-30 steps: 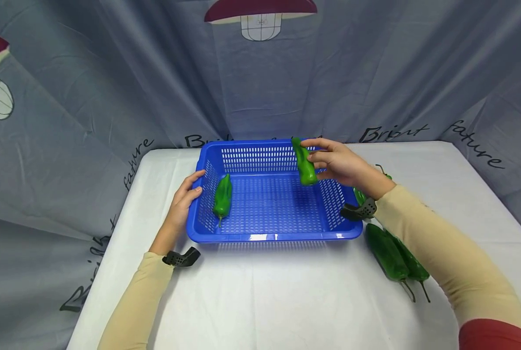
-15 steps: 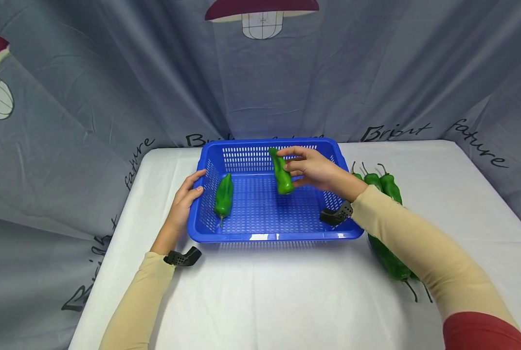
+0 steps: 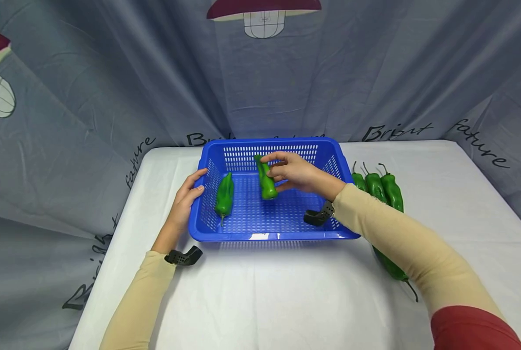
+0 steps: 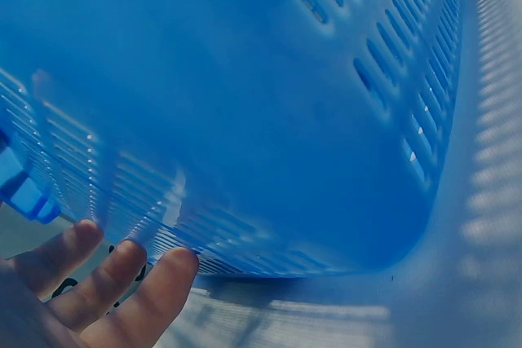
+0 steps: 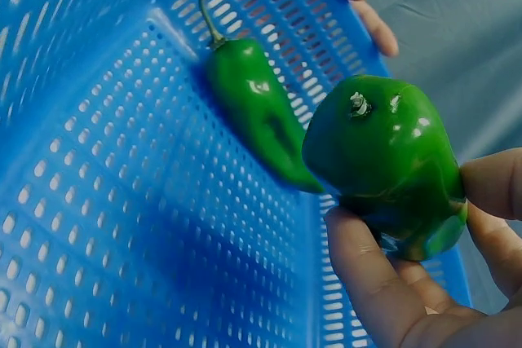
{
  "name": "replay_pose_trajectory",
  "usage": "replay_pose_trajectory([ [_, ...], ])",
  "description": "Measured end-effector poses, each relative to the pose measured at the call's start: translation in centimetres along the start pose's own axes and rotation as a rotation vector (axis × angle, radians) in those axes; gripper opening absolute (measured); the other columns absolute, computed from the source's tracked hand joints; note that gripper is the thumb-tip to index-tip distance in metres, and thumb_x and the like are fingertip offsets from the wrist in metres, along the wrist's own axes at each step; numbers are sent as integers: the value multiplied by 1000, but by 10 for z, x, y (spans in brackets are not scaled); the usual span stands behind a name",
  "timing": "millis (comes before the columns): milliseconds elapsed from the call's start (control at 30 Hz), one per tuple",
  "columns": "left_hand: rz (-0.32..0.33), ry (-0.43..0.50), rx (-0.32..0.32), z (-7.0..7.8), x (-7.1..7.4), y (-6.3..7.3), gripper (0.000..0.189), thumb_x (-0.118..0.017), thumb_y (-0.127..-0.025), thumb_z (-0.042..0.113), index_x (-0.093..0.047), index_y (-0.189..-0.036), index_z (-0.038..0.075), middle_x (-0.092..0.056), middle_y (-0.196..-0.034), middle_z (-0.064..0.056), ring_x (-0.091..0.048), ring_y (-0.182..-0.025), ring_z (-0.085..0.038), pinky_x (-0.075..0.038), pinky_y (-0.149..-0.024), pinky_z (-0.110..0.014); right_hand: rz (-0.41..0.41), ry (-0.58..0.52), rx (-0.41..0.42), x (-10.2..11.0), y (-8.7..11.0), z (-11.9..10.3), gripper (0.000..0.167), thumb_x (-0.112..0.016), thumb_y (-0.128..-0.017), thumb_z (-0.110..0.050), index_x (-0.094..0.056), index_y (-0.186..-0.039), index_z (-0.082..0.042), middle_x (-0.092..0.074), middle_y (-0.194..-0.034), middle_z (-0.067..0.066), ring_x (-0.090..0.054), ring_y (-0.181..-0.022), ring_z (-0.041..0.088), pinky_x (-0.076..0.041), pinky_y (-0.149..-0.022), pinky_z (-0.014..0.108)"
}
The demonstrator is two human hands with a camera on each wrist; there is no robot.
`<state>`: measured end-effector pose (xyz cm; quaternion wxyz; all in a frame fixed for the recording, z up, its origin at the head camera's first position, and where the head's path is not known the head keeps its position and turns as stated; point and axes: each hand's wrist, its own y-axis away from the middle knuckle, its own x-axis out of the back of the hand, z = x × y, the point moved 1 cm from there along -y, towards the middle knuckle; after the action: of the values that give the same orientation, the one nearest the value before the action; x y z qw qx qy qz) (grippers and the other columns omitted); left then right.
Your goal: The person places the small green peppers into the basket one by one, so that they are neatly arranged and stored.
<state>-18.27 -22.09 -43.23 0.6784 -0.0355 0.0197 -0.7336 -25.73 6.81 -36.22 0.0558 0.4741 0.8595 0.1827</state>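
Note:
A blue plastic basket [image 3: 269, 236] with slotted walls stands on the table. My right hand [image 3: 293, 170] pinches a green pepper [image 3: 266, 183] between thumb and fingers, above the basket's floor. In the right wrist view, the held pepper [image 5: 379, 152] shows its blunt end with a short stem stub toward the camera. Another green pepper [image 3: 224, 195] lies along the basket's left wall, its stem toward me. My left hand [image 3: 183, 199] holds the basket's left rim; in the left wrist view, its fingers [image 4: 163, 283] touch the slotted outer wall.
Several green peppers [image 3: 391, 189] lie on the white-covered table [image 3: 251, 291] to the basket's right, partly hidden by my right sleeve [image 3: 396, 238]. One more long pepper [image 3: 391, 265] shows nearer me. A grey curtain [image 3: 155, 73] hangs behind the table.
My right hand has carried the pepper leftward and lower, from the basket's right side toward its middle. My left hand stays on the rim, and the pepper at the left wall has not moved.

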Motion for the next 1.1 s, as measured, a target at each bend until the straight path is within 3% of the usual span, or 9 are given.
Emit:
replay_pose_trajectory([
  [267,2,11,-4,0,-1,-1,52,-36,-104,8,-33,-156,2,-25,-167,-14,-30,-152,-36,-25,-123,-58,-22,57,-17,-13,-13,5,48,-52,-100,0,-47,-147,-7,-52,-142,23,-63,-110,30,-62,-80,40],
  [333,3,15,-1,0,-1,-2,53,-36,-104,8,-33,-156,2,-26,-167,-14,-31,-151,-35,-30,-122,-52,-26,63,-19,-17,-16,6,48,-53,-100,0,-48,-146,-7,-54,-141,23,-64,-109,29,-61,-78,39],
  [533,4,12,-7,-1,0,-2,53,-37,-103,7,-33,-155,1,-26,-167,-15,-30,-151,-36,-25,-124,-56,-28,77,-35,-27,-22,10,47,-54,-99,0,-49,-146,-8,-53,-142,23,-64,-114,34,-61,-78,40],
  [1100,5,12,-6,-1,0,-2,52,-37,-103,7,-34,-155,2,-27,-167,-15,-32,-150,-35,-28,-122,-56,-41,78,-115,-52,-42,20,46,-55,-98,2,-52,-143,-9,-59,-117,13,-66,-104,29,-61,-73,38],
])
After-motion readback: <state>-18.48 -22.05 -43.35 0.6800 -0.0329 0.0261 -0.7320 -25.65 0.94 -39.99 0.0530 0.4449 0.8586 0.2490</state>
